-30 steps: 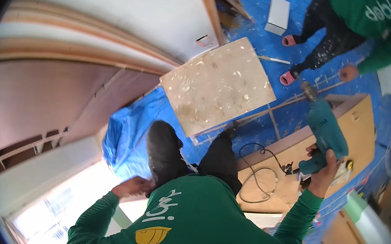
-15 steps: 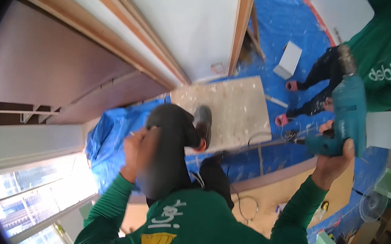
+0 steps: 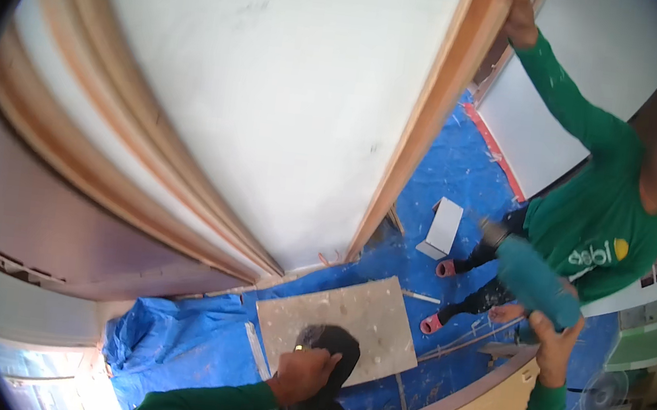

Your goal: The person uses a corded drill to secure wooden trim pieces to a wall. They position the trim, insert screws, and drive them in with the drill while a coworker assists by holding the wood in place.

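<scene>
A teal power drill [image 3: 534, 281] is raised on my right side, its chuck pointing up toward the far left, slightly blurred. My right hand [image 3: 555, 348] is wrapped round its rear grip. In front of me my left hand [image 3: 302, 376] is closed, with a ring on one finger, over my dark-trousered knee [image 3: 336, 348]. Whether anything is inside those fingers is hidden. Beyond it stands a large white panel [image 3: 299, 104] with a wooden edge frame [image 3: 426, 127].
A co-worker in a green shirt [image 3: 596, 203] grips the frame's top at right. Below lies a paint-spotted board [image 3: 369, 315] on blue tarpaulin [image 3: 190, 351]. A white box [image 3: 443, 228] stands near the co-worker's feet; a wooden bench top [image 3: 459, 406] is close by.
My view has risen toward the panel and its frame. The drill has tilted leftward in my right hand. A co-worker's arm now reaches up to the frame. My left hand remains by my knee.
</scene>
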A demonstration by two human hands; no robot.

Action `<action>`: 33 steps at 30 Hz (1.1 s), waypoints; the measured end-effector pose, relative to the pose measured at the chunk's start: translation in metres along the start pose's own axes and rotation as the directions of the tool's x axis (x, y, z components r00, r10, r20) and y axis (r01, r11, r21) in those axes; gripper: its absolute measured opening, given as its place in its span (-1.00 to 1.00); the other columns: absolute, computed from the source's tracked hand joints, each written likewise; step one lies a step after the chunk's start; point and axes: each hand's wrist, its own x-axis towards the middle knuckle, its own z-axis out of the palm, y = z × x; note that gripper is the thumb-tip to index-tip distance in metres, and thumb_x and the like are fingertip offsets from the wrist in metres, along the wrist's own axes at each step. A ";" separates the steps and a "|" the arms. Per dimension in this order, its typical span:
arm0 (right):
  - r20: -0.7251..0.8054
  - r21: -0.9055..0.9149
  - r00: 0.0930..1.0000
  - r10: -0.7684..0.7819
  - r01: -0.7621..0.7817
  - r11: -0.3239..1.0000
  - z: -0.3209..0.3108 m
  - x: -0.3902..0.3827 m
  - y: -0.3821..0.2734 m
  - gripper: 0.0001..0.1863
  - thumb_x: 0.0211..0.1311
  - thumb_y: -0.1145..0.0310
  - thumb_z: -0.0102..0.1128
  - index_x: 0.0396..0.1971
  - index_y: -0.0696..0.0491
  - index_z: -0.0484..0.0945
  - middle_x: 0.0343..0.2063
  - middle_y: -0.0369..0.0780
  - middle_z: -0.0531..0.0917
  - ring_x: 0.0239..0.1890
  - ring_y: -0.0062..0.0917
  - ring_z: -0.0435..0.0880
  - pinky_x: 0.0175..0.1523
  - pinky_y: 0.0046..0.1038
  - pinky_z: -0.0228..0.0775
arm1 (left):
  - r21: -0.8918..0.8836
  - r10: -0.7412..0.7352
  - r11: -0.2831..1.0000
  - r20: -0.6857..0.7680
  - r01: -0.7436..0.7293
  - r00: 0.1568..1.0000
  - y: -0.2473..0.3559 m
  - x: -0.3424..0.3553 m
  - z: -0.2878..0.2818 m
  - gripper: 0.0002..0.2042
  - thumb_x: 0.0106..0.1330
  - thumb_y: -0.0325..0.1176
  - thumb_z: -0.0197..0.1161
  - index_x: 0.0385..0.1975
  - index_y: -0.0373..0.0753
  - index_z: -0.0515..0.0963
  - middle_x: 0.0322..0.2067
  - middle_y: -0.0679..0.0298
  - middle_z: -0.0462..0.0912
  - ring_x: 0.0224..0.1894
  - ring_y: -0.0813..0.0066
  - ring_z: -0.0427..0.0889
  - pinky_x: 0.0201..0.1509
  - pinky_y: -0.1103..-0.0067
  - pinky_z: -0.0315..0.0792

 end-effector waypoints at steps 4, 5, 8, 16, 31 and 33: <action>0.274 -0.232 0.958 0.080 -0.015 0.973 0.005 0.054 -0.037 -0.38 -0.01 0.42 0.63 0.11 0.18 0.61 -0.17 -0.17 0.78 -0.15 -0.49 0.76 0.05 -0.37 0.61 | 0.124 -0.086 0.990 0.157 0.066 0.984 -0.003 0.017 -0.028 -0.54 0.58 0.03 0.07 -0.45 -0.20 0.62 -0.47 0.02 0.72 -0.38 -0.17 0.72 -0.31 0.01 0.55; 0.289 -0.262 0.950 0.122 -0.044 0.964 -0.001 0.048 -0.044 -0.40 -0.04 0.43 0.64 0.08 0.17 0.64 -0.18 -0.20 0.79 -0.15 -0.52 0.75 0.05 -0.39 0.61 | 0.140 -0.091 0.988 0.201 0.064 0.975 0.002 0.026 -0.031 -0.55 0.58 0.02 0.07 -0.43 -0.20 0.63 -0.47 0.01 0.71 -0.37 -0.16 0.72 -0.29 0.02 0.56; 0.162 -0.136 0.944 0.288 -0.268 0.954 -0.009 0.020 -0.056 -0.43 -0.04 0.45 0.64 0.05 0.20 0.66 -0.22 -0.24 0.78 -0.16 -0.56 0.72 0.03 -0.39 0.61 | 0.179 -0.079 0.984 0.355 0.015 0.931 -0.010 0.047 -0.027 -0.57 0.63 0.03 -0.08 -0.18 -0.15 0.65 -0.39 -0.01 0.75 -0.28 -0.18 0.76 -0.23 -0.02 0.59; 0.009 0.017 0.903 0.429 -0.429 0.903 -0.026 -0.009 -0.070 -0.44 0.16 0.11 0.60 0.13 -0.01 0.66 0.04 -0.06 0.69 0.01 -0.36 0.70 0.15 -0.15 0.51 | 0.101 -0.130 0.987 0.061 0.123 0.990 0.067 0.083 -0.157 -0.68 0.49 -0.10 0.28 0.03 -0.18 0.66 -0.29 -0.12 0.76 -0.27 -0.11 0.75 -0.10 0.03 0.56; 0.435 0.044 0.852 0.293 -0.345 0.937 -0.052 0.093 -0.118 -0.40 0.27 0.00 0.50 0.24 -0.08 0.61 0.10 -0.02 0.68 0.04 -0.18 0.70 0.19 -0.11 0.50 | 0.693 0.693 0.716 -0.720 0.079 0.032 0.642 0.102 -0.760 -0.72 0.28 -0.25 0.54 -0.50 -0.32 0.66 -0.78 0.21 0.39 -0.74 0.38 0.31 -0.60 0.47 0.22; 0.425 0.049 0.853 0.303 -0.356 0.933 -0.056 0.103 -0.129 -0.42 0.27 0.01 0.50 0.22 -0.06 0.62 0.08 -0.03 0.69 0.03 -0.21 0.70 0.16 -0.12 0.51 | 0.618 0.620 0.784 -0.785 0.064 -0.006 0.708 0.134 -0.794 -0.53 0.39 0.02 0.42 -0.42 -0.38 0.70 -0.80 0.17 0.39 -0.73 0.48 0.33 -0.57 0.46 0.23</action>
